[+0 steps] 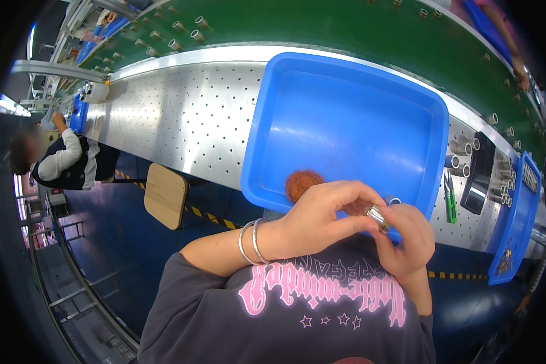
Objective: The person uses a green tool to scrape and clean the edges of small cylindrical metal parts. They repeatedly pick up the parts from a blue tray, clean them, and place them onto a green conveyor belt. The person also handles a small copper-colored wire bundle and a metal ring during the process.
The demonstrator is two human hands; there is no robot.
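Observation:
My left hand [330, 218], with two silver bangles at its wrist, and my right hand [407, 236] pinch a small shiny metal cylinder [378, 218] between their fingertips. Both hands are over the near edge of a large blue plastic tray [257, 132]. In the tray, a ball of reddish-brown fibre [304, 183] rests beside my left hand. The rim of another metal tube [392, 200] shows just behind my fingers, the rest of it hidden.
Right of the tray are metal tubes [463, 170], green-handled snips [449, 200], a black box [477, 182] and a second blue tray [505, 264]. More tubes stand on a green conveyor belt [300, 27]. A wooden-topped stool [165, 195] and a seated person [68, 159] are at left.

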